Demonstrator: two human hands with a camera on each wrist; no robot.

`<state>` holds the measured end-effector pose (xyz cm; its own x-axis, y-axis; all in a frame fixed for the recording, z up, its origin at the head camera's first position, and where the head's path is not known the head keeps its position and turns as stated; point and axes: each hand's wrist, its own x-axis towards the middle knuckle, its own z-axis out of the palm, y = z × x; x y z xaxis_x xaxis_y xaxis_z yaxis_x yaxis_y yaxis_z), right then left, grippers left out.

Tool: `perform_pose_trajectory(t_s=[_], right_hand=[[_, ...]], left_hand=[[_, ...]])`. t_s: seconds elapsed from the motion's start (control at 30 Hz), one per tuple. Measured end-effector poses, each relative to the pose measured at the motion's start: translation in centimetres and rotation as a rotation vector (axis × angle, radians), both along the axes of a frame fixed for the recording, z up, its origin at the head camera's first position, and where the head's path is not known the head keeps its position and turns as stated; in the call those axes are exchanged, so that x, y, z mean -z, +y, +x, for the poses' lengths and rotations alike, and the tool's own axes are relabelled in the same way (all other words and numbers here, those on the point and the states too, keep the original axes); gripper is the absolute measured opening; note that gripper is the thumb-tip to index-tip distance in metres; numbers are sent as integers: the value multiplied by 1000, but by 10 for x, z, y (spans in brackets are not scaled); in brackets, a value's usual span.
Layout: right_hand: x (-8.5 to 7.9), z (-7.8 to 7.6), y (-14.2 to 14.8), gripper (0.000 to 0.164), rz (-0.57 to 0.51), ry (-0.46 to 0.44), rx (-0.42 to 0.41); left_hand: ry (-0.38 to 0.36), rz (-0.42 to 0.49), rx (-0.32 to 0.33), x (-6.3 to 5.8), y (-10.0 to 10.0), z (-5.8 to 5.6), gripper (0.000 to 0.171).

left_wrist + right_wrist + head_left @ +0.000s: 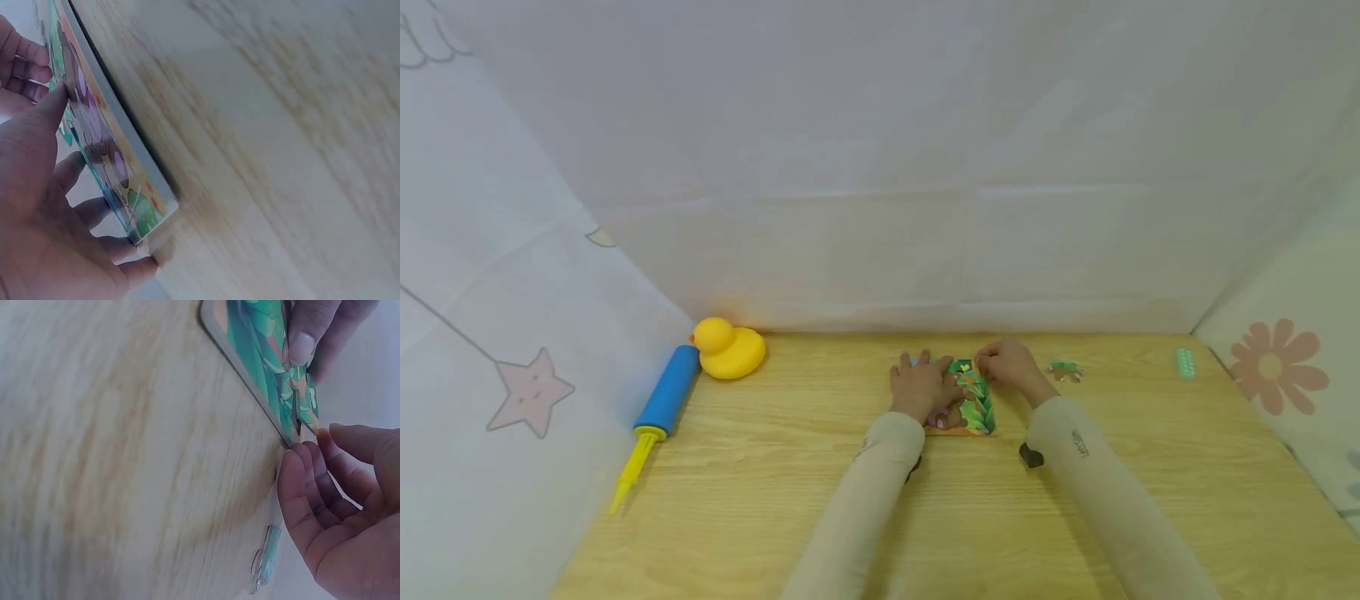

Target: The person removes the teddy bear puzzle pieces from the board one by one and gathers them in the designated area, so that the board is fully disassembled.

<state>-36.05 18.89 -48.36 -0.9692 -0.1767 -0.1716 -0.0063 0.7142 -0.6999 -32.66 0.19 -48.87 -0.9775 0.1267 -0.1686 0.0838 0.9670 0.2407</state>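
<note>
A flat jigsaw puzzle [979, 408] with green leaves and a brown figure lies on the wooden table. My left hand [917, 390] rests spread over its left part, its fingers fairly straight. In the left wrist view, the fingertips [94, 211] touch the puzzle's face and edge. At the far right corner, my right hand [1011, 368] pinches the edge of a green puzzle piece [306, 403] between thumb and index finger. That piece sits slightly raised and tilted at the board's corner. Right of that hand lies a loose brown-and-green puzzle piece [1064, 372].
At the left, a yellow rubber duck [732, 352] stands beside a blue hand pump [668, 390] with a yellow nozzle. A small mint-green bumpy object [1185, 363] lies at the far right. White cloth walls [865, 250] enclose the table [760, 475] at the back and sides.
</note>
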Motion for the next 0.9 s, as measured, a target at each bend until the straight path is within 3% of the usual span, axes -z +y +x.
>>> perform_pose_trajectory(t_s=[0.23, 0.57, 0.9], right_hand=[[6, -1, 0, 29, -124, -42, 21], [9, 5, -4, 33, -196, -64, 37], [9, 9, -2, 35, -302, -98, 69]], left_hand=[[1, -10, 4, -3, 0, 4, 72], [-26, -74, 33, -2, -3, 4, 79], [-43, -39, 32, -5, -3, 5, 81]])
